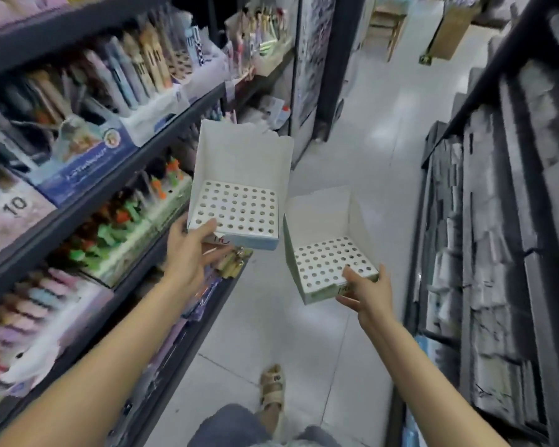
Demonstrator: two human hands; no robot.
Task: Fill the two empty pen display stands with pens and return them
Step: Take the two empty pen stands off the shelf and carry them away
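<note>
I hold two empty white cardboard pen display stands over the aisle floor, each with a grid of round holes and a tall back flap. My left hand (pixel 191 250) grips the front left corner of the larger stand (pixel 239 175), thumb on the holed top, fingers underneath. My right hand (pixel 367 291) grips the front right corner of the smaller stand (pixel 323 240) the same way. No pens stand in either one. Full pen displays (pixel 136 227) sit on the shelves to my left.
Dark shelving (pixel 88 201) packed with pen boxes runs along the left. Another dark rack (pixel 484 221) of stacked goods lines the right. The white tiled aisle floor (pixel 352 150) stretches ahead. A wooden stool (pixel 388 24) and a cardboard box (pixel 452 27) stand at the far end. My sandalled foot (pixel 273 388) is below.
</note>
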